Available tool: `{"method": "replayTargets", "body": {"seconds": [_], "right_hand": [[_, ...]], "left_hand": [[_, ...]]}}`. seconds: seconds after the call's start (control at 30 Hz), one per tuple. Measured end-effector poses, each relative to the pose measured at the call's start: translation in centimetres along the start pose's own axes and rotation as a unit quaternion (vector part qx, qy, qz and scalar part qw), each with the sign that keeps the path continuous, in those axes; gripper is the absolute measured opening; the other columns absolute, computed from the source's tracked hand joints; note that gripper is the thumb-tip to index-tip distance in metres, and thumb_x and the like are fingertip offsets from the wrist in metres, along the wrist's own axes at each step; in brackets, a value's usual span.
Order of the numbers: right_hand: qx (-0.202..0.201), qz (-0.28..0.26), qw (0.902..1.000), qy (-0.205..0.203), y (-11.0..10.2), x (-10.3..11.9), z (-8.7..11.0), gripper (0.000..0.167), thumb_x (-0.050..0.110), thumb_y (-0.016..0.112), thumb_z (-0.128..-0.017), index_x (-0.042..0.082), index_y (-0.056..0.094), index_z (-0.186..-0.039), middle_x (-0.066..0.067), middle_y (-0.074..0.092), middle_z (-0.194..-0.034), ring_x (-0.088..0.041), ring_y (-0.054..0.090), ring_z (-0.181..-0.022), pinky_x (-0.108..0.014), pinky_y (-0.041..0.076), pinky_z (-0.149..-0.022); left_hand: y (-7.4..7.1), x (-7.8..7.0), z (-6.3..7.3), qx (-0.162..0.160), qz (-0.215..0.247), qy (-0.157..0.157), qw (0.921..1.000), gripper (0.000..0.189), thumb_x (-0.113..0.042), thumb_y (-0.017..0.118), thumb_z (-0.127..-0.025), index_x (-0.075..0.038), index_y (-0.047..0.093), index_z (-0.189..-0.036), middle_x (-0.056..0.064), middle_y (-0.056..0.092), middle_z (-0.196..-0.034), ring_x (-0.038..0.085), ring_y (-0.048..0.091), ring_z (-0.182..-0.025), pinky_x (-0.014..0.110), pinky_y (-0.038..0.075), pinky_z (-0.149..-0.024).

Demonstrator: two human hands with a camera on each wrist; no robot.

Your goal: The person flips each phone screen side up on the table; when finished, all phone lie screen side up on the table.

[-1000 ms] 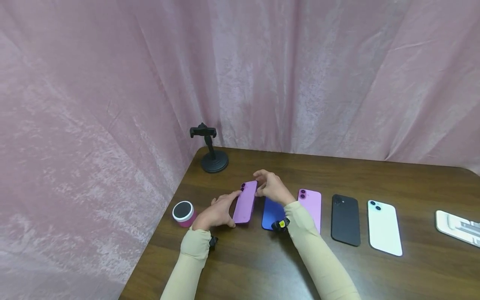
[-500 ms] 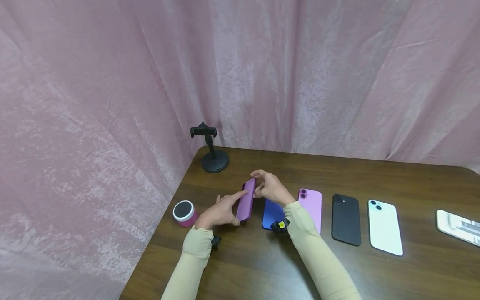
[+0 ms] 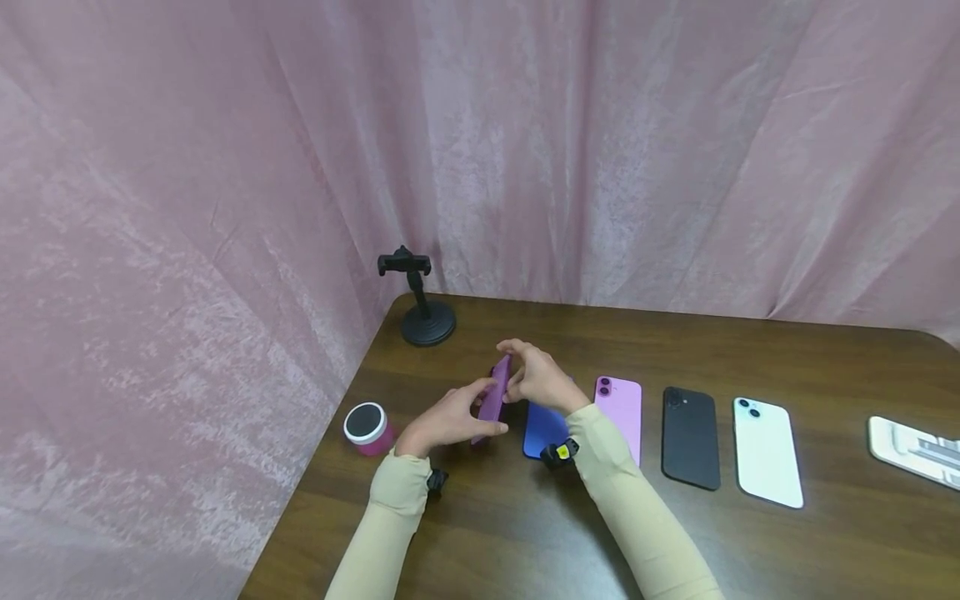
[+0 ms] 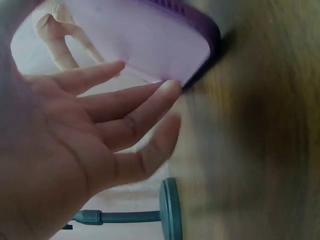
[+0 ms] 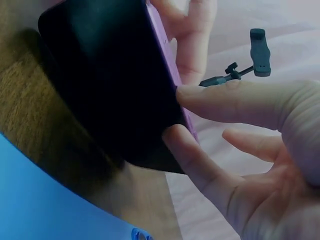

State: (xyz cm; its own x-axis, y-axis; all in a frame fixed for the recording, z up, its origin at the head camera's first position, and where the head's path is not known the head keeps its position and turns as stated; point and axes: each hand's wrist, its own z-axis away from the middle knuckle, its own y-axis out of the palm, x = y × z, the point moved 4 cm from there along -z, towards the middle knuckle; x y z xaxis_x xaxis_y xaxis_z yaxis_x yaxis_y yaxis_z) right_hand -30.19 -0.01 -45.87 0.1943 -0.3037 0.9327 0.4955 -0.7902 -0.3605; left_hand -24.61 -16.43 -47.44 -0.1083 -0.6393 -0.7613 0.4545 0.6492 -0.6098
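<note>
A purple smartphone (image 3: 492, 402) stands tilted up on its long side between both hands, so the head view catches it nearly edge-on. Its dark screen (image 5: 110, 85) faces the right wrist camera, and its pale purple back (image 4: 145, 40) faces the left one. My left hand (image 3: 448, 415) holds it from the left, thumb by the near end and fingertips (image 4: 170, 89) against the back's lower edge. At the far end, my right hand (image 3: 542, 379) pinches the phone's edge between thumb and finger. Partly under the right wrist lies a blue phone (image 3: 542, 429).
Rightward on the wooden table (image 3: 480, 533) lie a light purple phone (image 3: 621, 412), a black phone (image 3: 690, 437), a white phone (image 3: 768, 454) and a white flat device (image 3: 911, 450). A black phone stand (image 3: 427, 321) and a pink jar (image 3: 367, 427) are at left; a pink curtain (image 3: 525, 150) hangs behind.
The purple phone has tipped up from showing its broad back to showing a narrow side. My left hand has shifted slightly right, its thumb extending past the near end.
</note>
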Motion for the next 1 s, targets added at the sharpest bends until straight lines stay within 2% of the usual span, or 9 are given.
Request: {"method": "replayTargets", "body": {"seconds": [0.1, 0.23, 0.4, 0.57, 0.77, 0.9, 1.0], "right_hand": [[0.002, -0.007, 1.0000, -0.005, 0.1, 0.1, -0.1, 0.083, -0.021, 0.072, -0.071, 0.000, 0.045, -0.146, -0.025, 0.057, -0.131, -0.021, 0.070, -0.077, -0.034, 0.058, -0.070], [0.005, -0.017, 0.9998, -0.009, 0.2, 0.0, -0.2, 0.088, -0.022, 0.071, -0.072, 0.002, 0.040, -0.150, -0.027, 0.043, -0.148, -0.025, 0.071, -0.082, -0.033, 0.058, -0.071], [-0.005, -0.004, 0.9996, -0.028, 0.4, -0.1, -0.4, 0.094, -0.019, 0.077, -0.072, 0.002, 0.034, -0.153, -0.030, 0.040, -0.150, -0.032, 0.070, -0.091, -0.034, 0.058, -0.074], [-0.009, 0.026, 0.9989, -0.038, 0.9, -0.6, -0.7, 0.094, -0.015, 0.080, -0.073, 0.000, 0.032, -0.153, -0.031, 0.042, -0.149, -0.035, 0.069, -0.099, -0.038, 0.058, -0.079], [-0.002, 0.037, 0.9990, -0.026, 1.4, -1.1, -0.6, 0.093, -0.003, 0.082, -0.080, -0.003, 0.026, -0.155, -0.030, 0.037, -0.153, -0.036, 0.067, -0.109, -0.041, 0.056, -0.086], [-0.007, 0.055, 0.9983, -0.016, 1.6, -1.1, -0.6, 0.092, 0.006, 0.083, -0.083, -0.006, 0.027, -0.154, -0.028, 0.040, -0.153, -0.037, 0.063, -0.118, -0.048, 0.050, -0.098], [-0.009, 0.072, 0.9973, -0.010, 1.7, -1.2, -0.5, 0.089, 0.010, 0.083, -0.084, -0.007, 0.029, -0.153, -0.027, 0.043, -0.151, -0.039, 0.054, -0.129, -0.051, 0.042, -0.106]], "left_hand": [[-0.2, 0.0, -0.1, -0.012, 0.015, 0.008, 0.9998, 0.073, -0.038, 0.073, -0.093, -0.010, 0.042, -0.152, 0.013, 0.062, -0.127, 0.026, 0.062, -0.109, 0.044, 0.054, -0.090], [-0.3, 0.3, -0.2, -0.019, 0.030, 0.015, 0.9993, 0.066, -0.030, 0.073, -0.094, -0.007, 0.044, -0.149, 0.009, 0.068, -0.109, 0.021, 0.066, -0.089, 0.037, 0.056, -0.077], [-0.6, 0.1, -0.2, -0.029, 0.067, 0.016, 0.9972, 0.060, -0.016, 0.072, -0.094, -0.005, 0.046, -0.146, 0.011, 0.069, -0.093, 0.020, 0.066, -0.072, 0.035, 0.057, -0.062], [-0.8, -0.1, -0.1, -0.034, 0.081, 0.010, 0.9961, 0.059, -0.013, 0.074, -0.093, -0.006, 0.048, -0.145, 0.014, 0.067, -0.104, 0.020, 0.067, -0.076, 0.035, 0.058, -0.060], [-0.9, -0.1, 0.3, -0.029, 0.110, 0.007, 0.9935, 0.060, -0.011, 0.074, -0.093, -0.004, 0.047, -0.146, 0.019, 0.063, -0.119, 0.022, 0.067, -0.085, 0.039, 0.059, -0.059], [-1.1, 0.0, 0.4, -0.022, 0.130, 0.007, 0.9913, 0.060, -0.007, 0.070, -0.094, -0.001, 0.043, -0.148, 0.021, 0.060, -0.126, 0.024, 0.067, -0.091, 0.040, 0.059, -0.060], [-1.2, 0.0, 0.4, -0.017, 0.135, 0.004, 0.9906, 0.060, -0.003, 0.068, -0.095, 0.002, 0.041, -0.148, 0.023, 0.060, -0.125, 0.028, 0.067, -0.093, 0.040, 0.059, -0.059]]}}
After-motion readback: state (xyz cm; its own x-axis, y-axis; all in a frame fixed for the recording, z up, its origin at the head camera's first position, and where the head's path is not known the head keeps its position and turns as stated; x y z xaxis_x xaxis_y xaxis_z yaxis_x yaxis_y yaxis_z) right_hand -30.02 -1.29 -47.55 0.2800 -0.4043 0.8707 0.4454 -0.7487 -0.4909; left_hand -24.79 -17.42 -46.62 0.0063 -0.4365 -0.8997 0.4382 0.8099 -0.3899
